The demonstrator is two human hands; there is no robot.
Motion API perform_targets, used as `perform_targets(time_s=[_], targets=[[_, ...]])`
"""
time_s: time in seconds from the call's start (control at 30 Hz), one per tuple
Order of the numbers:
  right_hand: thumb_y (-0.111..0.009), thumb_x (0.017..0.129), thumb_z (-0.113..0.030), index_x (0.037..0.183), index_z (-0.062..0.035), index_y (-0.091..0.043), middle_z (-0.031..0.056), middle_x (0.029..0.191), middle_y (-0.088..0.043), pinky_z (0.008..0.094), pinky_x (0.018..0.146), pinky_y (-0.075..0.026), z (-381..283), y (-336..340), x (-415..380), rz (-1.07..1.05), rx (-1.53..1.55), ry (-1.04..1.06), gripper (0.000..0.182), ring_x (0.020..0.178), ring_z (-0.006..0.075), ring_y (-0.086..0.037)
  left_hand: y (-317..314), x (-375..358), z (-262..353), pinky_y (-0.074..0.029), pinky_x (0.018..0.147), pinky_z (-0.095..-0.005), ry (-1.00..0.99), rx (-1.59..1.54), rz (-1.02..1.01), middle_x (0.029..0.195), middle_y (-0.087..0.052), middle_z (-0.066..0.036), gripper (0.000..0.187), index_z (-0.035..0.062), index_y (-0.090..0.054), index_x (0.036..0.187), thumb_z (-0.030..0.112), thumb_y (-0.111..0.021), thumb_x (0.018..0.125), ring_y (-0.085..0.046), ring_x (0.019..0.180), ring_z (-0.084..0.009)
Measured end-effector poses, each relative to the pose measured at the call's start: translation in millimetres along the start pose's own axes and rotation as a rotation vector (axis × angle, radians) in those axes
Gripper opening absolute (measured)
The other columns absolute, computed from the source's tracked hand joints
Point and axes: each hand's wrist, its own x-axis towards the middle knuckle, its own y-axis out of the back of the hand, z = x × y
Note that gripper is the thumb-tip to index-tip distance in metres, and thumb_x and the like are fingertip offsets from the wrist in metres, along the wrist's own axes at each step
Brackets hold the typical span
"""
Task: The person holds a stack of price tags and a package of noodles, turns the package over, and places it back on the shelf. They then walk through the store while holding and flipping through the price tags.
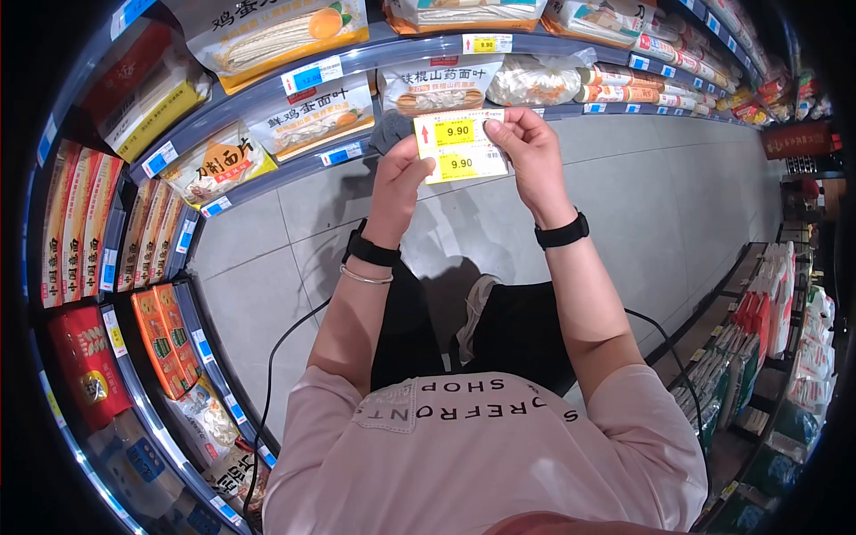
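With thumb and fingers closed, the left hand (pixel 401 180) pinches the price labels (pixel 464 148) at their left edge, and the right hand (pixel 533 157) pinches their upper right corner. The labels lie between both hands, upper centre of the frame, below packed noodle bags (pixel 314 118).

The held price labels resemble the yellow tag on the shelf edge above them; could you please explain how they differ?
The price labels show 9.90 twice; the tag shows it once. The left hand and right hand hold the labels, while the tag sits on the shelf edge. Both are white and yellow with a red arrow.
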Motion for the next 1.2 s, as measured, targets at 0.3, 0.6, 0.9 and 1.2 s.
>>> perform_targets(time_s=[0.3, 0.6, 0.9, 1.2], targets=[[-0.062, 0.085, -0.005, 0.093, 0.0005, -0.057, 0.0051, 0.084, -0.066, 0.0196, 0.065, -0.048, 0, 1, -1, 0.003, -0.004, 0.007, 0.01, 0.074, 0.0063, -0.06, -4, -1, 0, -0.038, 0.076, -0.0213, 0.013, -0.037, 0.025, 0.098, -0.059, -0.001, 0.028, -0.003, -0.057, 0.109, 0.009, -0.05, 0.085, -0.048, 0.084, -0.0057], [-0.062, 0.085, -0.005, 0.097, 0.0002, -0.056, 0.0036, 0.081, -0.064, 0.0202, 0.065, -0.047, -1, 1, 0, 0.053, -0.073, 0.038, 0.015, 0.073, 0.0067, -0.059, -3, 0, -2, -0.038, 0.076, -0.0224, 0.004, 0.006, 0.04, 0.1, -0.059, -0.001, 0.029, -0.0029, -0.057, 0.11, 0.01, -0.05, 0.085, -0.049, 0.085, -0.0071], [-0.051, 0.085, -0.039, 0.102, -0.0009, -0.049, 0.0098, 0.082, -0.052, 0.0323, 0.07, -0.044, -128, -8, -50, 0.28, -0.035, 1.208, 0.042, 0.072, 0.0198, -0.054, 9, -4, 2, -0.038, 0.075, -0.0222, 0.04, -0.003, 0.175, 0.099, -0.06, -0.002, 0.028, -0.0042, -0.058, 0.107, 0.008, -0.049, 0.084, -0.049, 0.084, -0.0067], [-0.047, 0.089, -0.052, 0.1, -0.0051, -0.049, 0.0041, 0.081, -0.047, 0.0291, 0.066, -0.044, -167, -23, -82, 0.072, -0.003, 1.449, 0.048, 0.07, 0.0172, -0.048, 17, -1, 3, -0.037, 0.074, -0.0219, -0.011, 0.036, 0.182, 0.093, -0.059, 0.0, 0.025, -0.0037, -0.06, 0.103, 0.007, -0.048, 0.083, -0.047, 0.081, -0.0059]])
